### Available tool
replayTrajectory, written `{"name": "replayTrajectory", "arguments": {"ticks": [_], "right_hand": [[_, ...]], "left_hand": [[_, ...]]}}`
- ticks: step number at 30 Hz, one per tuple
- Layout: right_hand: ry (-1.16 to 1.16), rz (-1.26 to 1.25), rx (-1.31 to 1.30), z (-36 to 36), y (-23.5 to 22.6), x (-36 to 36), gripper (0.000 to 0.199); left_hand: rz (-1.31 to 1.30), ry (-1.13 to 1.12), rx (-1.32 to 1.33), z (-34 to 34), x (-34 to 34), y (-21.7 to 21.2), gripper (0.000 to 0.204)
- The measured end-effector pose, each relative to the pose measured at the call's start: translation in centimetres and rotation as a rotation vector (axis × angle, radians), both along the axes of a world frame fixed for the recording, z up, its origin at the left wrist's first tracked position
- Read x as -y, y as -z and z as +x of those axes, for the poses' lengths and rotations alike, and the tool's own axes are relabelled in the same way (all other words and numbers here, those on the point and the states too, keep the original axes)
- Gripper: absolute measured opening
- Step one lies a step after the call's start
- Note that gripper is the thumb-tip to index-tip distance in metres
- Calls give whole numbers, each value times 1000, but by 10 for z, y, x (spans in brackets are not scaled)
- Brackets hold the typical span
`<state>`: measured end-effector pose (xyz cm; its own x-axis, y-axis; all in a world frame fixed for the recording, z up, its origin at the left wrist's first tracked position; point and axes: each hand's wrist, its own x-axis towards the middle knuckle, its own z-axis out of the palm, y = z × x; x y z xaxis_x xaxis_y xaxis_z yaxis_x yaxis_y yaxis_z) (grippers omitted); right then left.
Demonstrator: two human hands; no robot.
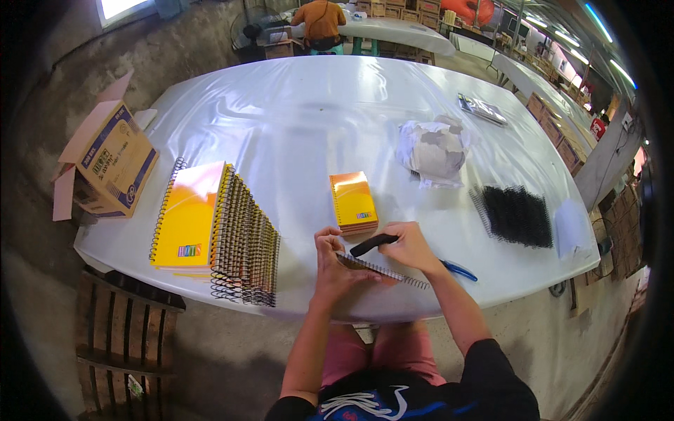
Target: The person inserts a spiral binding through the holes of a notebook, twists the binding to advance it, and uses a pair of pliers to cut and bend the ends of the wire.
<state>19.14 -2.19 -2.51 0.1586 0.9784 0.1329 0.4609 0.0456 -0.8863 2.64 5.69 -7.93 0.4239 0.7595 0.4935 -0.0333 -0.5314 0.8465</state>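
Note:
My left hand (333, 272) grips a small notebook (365, 276) on its edge, the spine with its wire coil (400, 274) facing up. The coil sticks out past the notebook's right end. My right hand (406, 245) is closed on a dark, elongated tool (373, 244), whose tip is close to the coil's left end; its exact kind is unclear. Just beyond my hands sits a short stack of small yellow spiral notebooks (353, 200). Blue-handled pliers (460, 270) lie beside my right forearm.
On the left stand stacked larger yellow spiral notebooks (186, 217) and an open cardboard box (116, 161). To the right are a pile of black coils (516, 216), crumpled plastic (434, 151) and a flat packet (481, 109). A wooden pallet (126, 344) is below left; a person (320, 24) works beyond the table.

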Motion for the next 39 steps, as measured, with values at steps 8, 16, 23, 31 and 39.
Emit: {"name": "replayTrajectory", "arguments": {"ticks": [8, 16, 23, 31, 39], "right_hand": [[-14, -32, -267, -16, -1, -10, 25], [248, 123, 321, 19, 7, -3, 23], [724, -360, 849, 77, 15, 87, 67], [655, -128, 815, -12, 62, 163, 55], [347, 259, 323, -72, -24, 122, 50]], "left_hand": [[-76, 81, 59, 1, 0, 16, 91], [-67, 79, 34, -1, -2, 18, 88], [-501, 120, -7, -17, 0, 7, 31], [-308, -114, 341, 1, 37, -20, 23], [216, -276, 114, -14, 53, -50, 33]]}}
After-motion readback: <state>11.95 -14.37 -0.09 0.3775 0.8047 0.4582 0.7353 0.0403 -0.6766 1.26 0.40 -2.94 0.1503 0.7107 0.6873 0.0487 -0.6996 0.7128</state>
